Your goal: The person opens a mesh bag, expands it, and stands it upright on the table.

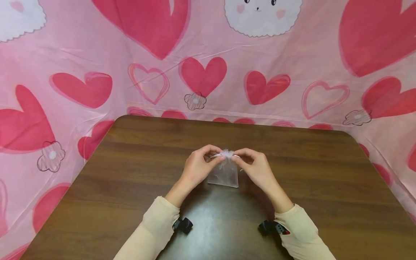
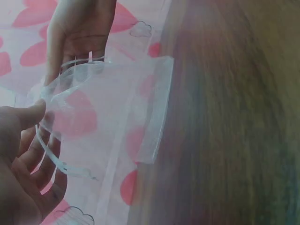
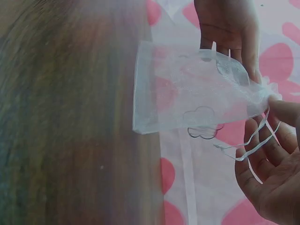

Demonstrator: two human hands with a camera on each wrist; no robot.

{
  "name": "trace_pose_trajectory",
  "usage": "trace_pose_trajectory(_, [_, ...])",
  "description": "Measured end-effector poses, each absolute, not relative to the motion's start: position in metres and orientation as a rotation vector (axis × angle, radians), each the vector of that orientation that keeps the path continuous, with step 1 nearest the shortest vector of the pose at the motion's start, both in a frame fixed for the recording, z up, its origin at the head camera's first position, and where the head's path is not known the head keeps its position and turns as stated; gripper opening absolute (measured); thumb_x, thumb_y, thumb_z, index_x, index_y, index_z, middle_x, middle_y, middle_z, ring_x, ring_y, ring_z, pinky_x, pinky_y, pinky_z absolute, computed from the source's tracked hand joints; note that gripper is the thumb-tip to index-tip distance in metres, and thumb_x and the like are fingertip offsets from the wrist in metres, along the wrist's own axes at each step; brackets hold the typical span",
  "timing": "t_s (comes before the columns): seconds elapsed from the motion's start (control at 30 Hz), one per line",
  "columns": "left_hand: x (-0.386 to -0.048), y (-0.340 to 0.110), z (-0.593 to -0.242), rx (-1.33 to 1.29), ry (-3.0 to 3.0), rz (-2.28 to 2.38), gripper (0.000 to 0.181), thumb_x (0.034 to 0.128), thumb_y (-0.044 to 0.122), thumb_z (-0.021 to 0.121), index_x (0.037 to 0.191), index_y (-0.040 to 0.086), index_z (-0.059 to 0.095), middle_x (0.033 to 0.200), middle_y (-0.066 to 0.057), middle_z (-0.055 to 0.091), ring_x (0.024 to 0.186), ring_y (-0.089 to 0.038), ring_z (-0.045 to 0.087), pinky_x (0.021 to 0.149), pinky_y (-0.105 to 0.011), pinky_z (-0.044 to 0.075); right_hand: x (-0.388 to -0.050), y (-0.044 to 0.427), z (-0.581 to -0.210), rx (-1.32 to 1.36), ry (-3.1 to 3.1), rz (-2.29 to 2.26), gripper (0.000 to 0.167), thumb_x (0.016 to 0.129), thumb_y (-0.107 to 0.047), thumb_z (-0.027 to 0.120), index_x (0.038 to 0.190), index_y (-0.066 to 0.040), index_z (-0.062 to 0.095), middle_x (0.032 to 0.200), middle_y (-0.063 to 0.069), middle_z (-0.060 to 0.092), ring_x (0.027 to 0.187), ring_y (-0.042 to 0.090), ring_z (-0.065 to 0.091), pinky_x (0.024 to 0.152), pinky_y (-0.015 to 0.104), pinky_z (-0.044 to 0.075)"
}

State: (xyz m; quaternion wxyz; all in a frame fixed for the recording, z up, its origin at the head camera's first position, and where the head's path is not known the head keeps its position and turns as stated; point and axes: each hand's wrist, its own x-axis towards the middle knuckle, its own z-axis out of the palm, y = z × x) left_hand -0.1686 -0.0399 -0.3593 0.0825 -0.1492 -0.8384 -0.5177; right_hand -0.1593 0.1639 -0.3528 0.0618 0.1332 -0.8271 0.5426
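A small sheer white drawstring pouch [image 1: 224,175] hangs between the two hands above the table, its gathered neck at the top. The left hand [image 1: 196,165] pinches one side of the neck between thumb and fingertips. On the other side, the right hand [image 1: 258,169] pinches the neck the same way. In the left wrist view a white ribbon cord [image 2: 58,161] loops down past the left fingers. Another looped cord [image 3: 248,152] dangles by the right hand in the right wrist view. Through the mesh of the pouch [image 3: 192,89] the background shows.
A dark brown wooden table [image 1: 130,209] lies beneath the hands. Behind it and at both sides hangs a pink cloth [image 1: 227,86] printed with hearts. Small black cameras [image 1: 186,225] sit at both wrists, by the cream sleeves [image 1: 152,225].
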Motion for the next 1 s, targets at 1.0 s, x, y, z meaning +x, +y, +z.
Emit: trace_pose_trajectory(1.0, [-0.1604,-0.0368,-0.3509,-0.483,-2.389,-1.702,0.009,0.0895,0.027,0.075,0.091,0.02,0.07,0.087,0.01,0.067,0.082,-0.009,0.06,0.075,-0.035,0.048,-0.1536,0.1543,-0.3511,0.389,-2.287,1.744,0.01,0.09,-0.007,0.073,0.094,0.001,0.069,0.089,0.013,0.068,0.079,0.011,0.061,0.061,0.023,0.048])
